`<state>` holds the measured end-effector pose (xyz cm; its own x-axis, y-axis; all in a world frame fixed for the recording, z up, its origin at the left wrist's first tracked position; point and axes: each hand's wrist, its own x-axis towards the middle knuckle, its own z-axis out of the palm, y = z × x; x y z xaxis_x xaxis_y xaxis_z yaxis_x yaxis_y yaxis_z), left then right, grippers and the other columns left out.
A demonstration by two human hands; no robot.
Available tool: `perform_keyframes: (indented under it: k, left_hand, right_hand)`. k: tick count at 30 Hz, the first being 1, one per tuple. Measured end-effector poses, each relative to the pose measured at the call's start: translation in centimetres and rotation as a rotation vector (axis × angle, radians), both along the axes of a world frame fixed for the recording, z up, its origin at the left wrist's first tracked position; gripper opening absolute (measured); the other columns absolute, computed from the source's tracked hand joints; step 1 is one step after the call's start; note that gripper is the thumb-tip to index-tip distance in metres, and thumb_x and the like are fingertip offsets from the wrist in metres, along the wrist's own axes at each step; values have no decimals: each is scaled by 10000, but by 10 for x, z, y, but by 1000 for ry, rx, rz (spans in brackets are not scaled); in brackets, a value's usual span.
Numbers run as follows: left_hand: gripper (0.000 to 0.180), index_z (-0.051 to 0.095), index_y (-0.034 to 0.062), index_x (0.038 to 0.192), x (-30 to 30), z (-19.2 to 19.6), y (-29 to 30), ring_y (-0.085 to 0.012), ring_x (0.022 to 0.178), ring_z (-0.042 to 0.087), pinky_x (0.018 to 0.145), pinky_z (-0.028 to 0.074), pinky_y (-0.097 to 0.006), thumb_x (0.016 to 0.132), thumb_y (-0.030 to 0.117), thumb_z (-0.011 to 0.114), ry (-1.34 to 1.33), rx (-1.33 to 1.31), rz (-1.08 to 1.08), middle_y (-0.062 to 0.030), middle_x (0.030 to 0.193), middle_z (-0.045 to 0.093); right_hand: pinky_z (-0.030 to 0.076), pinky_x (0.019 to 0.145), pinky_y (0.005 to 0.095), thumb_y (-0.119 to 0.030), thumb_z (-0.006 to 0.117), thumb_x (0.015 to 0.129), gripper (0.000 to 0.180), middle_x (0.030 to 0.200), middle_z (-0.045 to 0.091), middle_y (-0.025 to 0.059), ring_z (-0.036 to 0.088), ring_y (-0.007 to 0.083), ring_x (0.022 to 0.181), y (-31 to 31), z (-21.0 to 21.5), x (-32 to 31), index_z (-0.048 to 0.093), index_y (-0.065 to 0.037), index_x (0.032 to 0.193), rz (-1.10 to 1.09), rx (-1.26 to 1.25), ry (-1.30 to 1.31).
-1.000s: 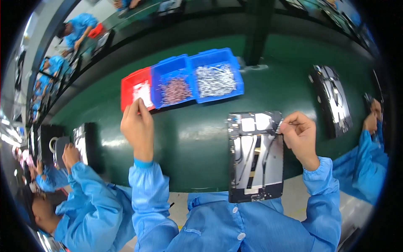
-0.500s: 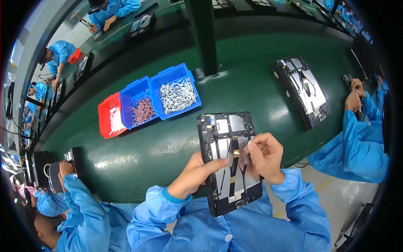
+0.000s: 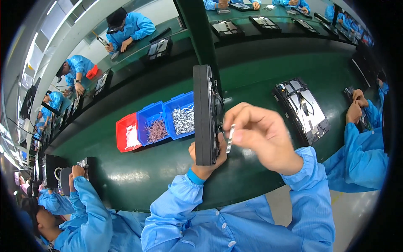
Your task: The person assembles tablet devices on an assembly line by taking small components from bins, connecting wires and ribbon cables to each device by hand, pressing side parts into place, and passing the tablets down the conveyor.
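A black, opened electronic device [image 3: 202, 117] is raised before me on its edge, its thick side turned toward me. My left hand [image 3: 205, 169] is closed round its lower part; the thumb shows at the right and some fingers are hidden behind the casing. Just right of the device, my right hand [image 3: 266, 136] pinches a small, narrow silver strip [image 3: 230, 138] between thumb and forefinger, held roughly upright. The device's inner face is seen only edge-on.
Beyond the device stand a red bin [image 3: 128, 132] of white pieces, a blue bin [image 3: 153, 124] of copper-coloured pieces and a blue bin [image 3: 179, 115] of silver strips. Another opened device [image 3: 303, 110] lies right on the green table [image 3: 126, 178]. Co-workers sit on both sides.
The device has been lifted and turned from face-up to edge-on. My right hand has drawn away from its inner face, still pinching the strip. The view has shifted.
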<state>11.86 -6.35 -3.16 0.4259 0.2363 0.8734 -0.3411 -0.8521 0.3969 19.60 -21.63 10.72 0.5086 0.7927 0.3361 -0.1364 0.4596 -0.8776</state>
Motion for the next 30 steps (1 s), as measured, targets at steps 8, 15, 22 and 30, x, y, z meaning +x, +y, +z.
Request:
perform_keyframes:
  k: [8, 15, 22, 30]
  left_hand:
    - [291, 670, -31, 995, -5, 17, -3, -281, 670, 692, 569, 549, -326, 720, 23, 746, 67, -52, -3, -129, 822, 681]
    - [314, 673, -46, 1014, -9, 19, -2, -301, 745, 718, 625, 577, -350, 719, 34, 746, 127, -87, -67, -153, 876, 704]
    - [304, 674, -48, 1017, -11, 10, -2, -307, 766, 722, 636, 579, -354, 742, 54, 753, 203, -140, -80, -161, 888, 707]
    - [315, 667, -53, 1038, -15, 18, -3, -302, 765, 724, 631, 579, -355, 748, 43, 743, 219, -76, -50, -162, 890, 710]
  right_hand:
    - [431, 797, 252, -6, 592, 885, 54, 1000, 517, 64, 499, 100, 878, 16, -3, -1, 562, 1, 841, 3, -30, -45]
    - [462, 821, 269, 21, 636, 872, 39, 985, 525, 64, 540, 109, 908, 15, -5, 6, 598, 13, 871, 21, 14, -80]
    - [471, 842, 275, 8, 659, 867, 55, 998, 522, 63, 543, 114, 913, 13, -2, 4, 603, 8, 867, 22, -5, -130]
    - [473, 844, 277, 23, 650, 858, 51, 1000, 523, 70, 548, 119, 923, 13, -2, 3, 602, 10, 850, 27, -4, -105]
